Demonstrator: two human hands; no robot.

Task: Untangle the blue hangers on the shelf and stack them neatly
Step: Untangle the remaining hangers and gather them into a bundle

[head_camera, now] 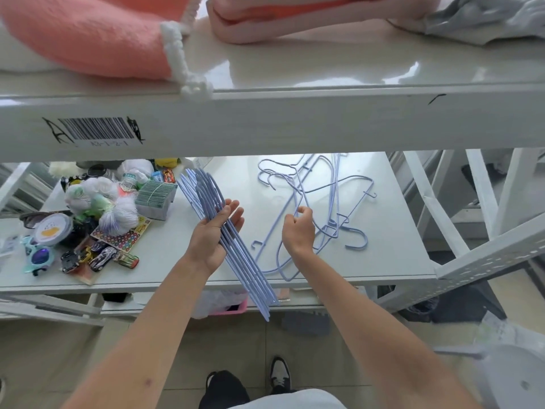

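Note:
A stacked bundle of several blue wire hangers (250,276) runs from the shelf's back towards its front edge and juts past it. My left hand (213,233) holds this bundle from the left, thumb over it and fingers stretched beneath. To the right, a tangle of loose blue hangers (330,208) lies spread on the white shelf (392,255). My right hand (298,228) pinches one wire of that tangle between curled fingers.
Toy cars (100,258), sunglasses (38,256), a round tin (53,228), pom-poms (118,214) and small boxes (154,197) crowd the shelf's left part. The upper shelf beam (265,122) hangs just above, bearing pink cushions (88,33). A pink bin (230,308) sits below.

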